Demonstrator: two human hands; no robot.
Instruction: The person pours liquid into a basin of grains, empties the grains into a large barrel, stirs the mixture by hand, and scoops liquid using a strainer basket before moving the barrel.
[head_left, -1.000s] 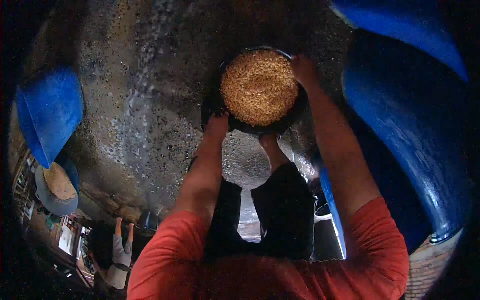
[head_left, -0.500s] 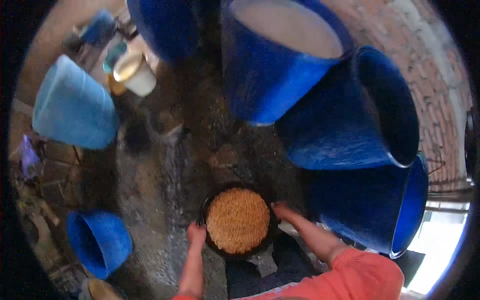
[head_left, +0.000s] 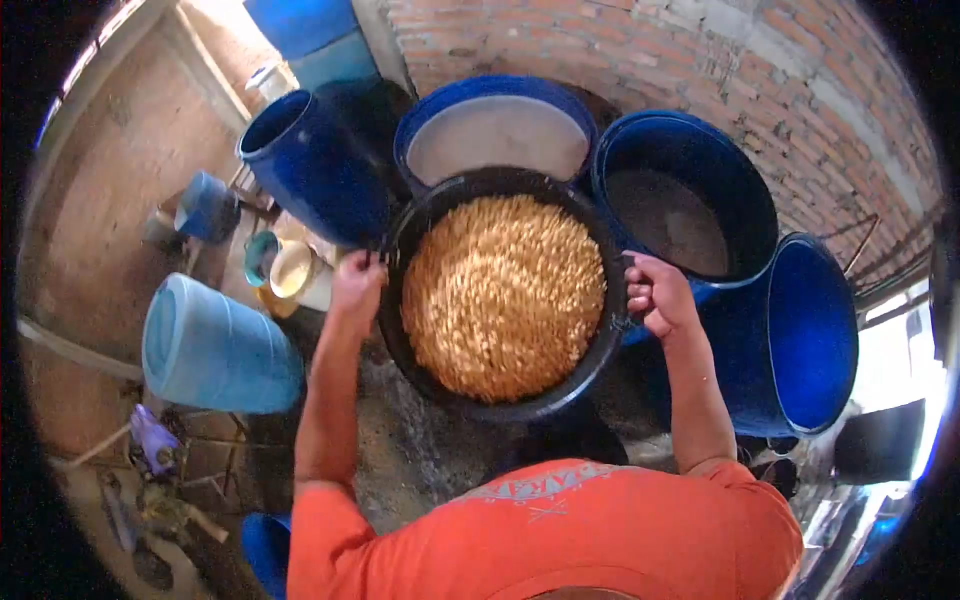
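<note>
Raised in front of my chest is a wide black tub (head_left: 500, 182), heaped with golden-yellow grains (head_left: 505, 300) whose exact kind I cannot make out. My left hand (head_left: 358, 285) is closed round the handle at the tub's left side. On the opposite side, my right hand (head_left: 660, 292) has its fingers curled tightly round the other handle. Just beyond the tub's far rim stands a blue drum (head_left: 400, 150) filled with cloudy, pale liquid (head_left: 500, 138).
An open blue drum (head_left: 765, 190) with dark contents and another blue drum (head_left: 850, 350) stand at right. At left are a tall blue barrel (head_left: 330, 180), a light-blue barrel (head_left: 225, 345) and a cream bucket (head_left: 293, 270). A brick wall (head_left: 640, 50) runs behind.
Both hands have lifted the tub of grains from low near the floor to chest height, nearer the drum of cloudy liquid. My view has tilted up, bringing more wall into sight.
</note>
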